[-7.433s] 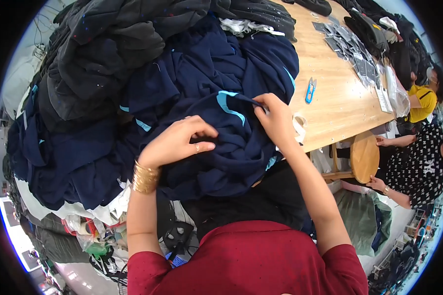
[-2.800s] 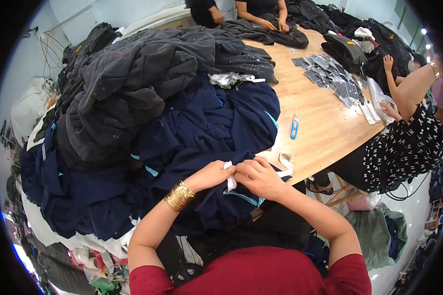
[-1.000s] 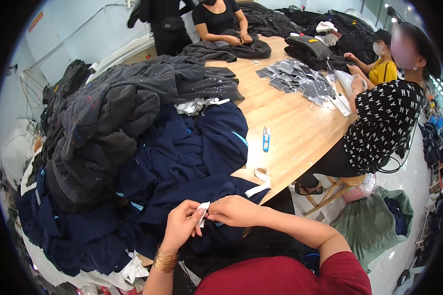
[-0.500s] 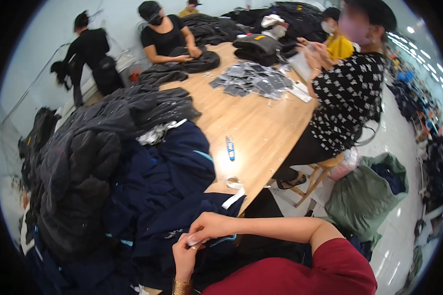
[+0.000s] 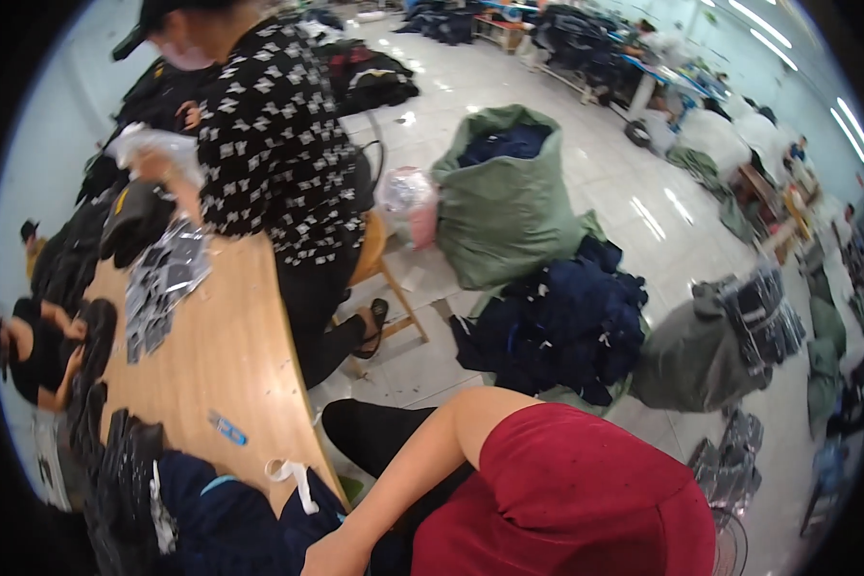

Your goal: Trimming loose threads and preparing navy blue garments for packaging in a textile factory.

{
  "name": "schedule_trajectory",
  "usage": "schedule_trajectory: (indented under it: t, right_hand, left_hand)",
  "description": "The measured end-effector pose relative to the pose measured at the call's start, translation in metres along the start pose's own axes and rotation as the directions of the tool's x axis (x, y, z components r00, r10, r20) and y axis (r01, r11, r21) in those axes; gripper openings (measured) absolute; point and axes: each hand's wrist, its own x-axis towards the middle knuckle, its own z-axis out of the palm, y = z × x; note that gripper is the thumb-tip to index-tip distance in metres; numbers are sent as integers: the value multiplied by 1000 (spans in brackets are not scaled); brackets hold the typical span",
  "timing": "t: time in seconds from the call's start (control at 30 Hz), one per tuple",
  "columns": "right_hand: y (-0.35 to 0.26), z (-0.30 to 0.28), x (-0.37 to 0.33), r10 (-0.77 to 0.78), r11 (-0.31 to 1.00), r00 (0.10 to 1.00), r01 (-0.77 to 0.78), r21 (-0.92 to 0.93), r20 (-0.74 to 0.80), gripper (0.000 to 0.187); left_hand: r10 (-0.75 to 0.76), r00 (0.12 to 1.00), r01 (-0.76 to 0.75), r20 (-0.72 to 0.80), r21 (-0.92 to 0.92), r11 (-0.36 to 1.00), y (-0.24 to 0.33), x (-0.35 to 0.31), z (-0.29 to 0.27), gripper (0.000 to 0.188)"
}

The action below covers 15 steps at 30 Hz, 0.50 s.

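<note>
My right hand point(image 5: 334, 554) shows only in part at the bottom edge, and its fingers are cut off by the frame. It lies over navy garments point(image 5: 228, 518) bunched at the near corner of the wooden table point(image 5: 230, 326). My left hand is out of view. Close to my right wrist, a loop of white tape point(image 5: 304, 487) hangs over the cloth at the table's edge. Blue-handled thread snips point(image 5: 228, 428) lie farther up on the bare wood.
Across the table a person in a patterned black shirt point(image 5: 259, 144) handles clear plastic beside flat grey packets point(image 5: 166, 283). On the floor stand a wooden stool point(image 5: 394, 288), a green sack point(image 5: 504, 211) of dark cloth, a navy garment heap point(image 5: 557, 322) and another sack point(image 5: 691, 355).
My view has swung to the right, bringing in the floor and sacks. Both hands were together in view, pinching a small whitish thing; now the left is gone and the right is mostly cut off.
</note>
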Motion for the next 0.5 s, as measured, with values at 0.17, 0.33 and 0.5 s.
schedule_trajectory:
  t: [0.17, 0.33, 0.5]
  right_hand:
    - [20, 16, -4, 47, 993, 994, -57, 106, 99, 20]
    - [16, 11, -8, 30, 999, 1000, -30, -15, 8, 27]
    - [26, 18, -13, 69, 993, 993, -59, -99, 96, 24]
  left_hand:
    - [-138, 979, 74, 151, 371, 926, -76, 89, -63, 35]
    - [-117, 919, -18, 376, 336, 942, -37, 132, -43, 38]
    - [-94, 837, -58, 539, 258, 964, 10, 143, -8, 44]
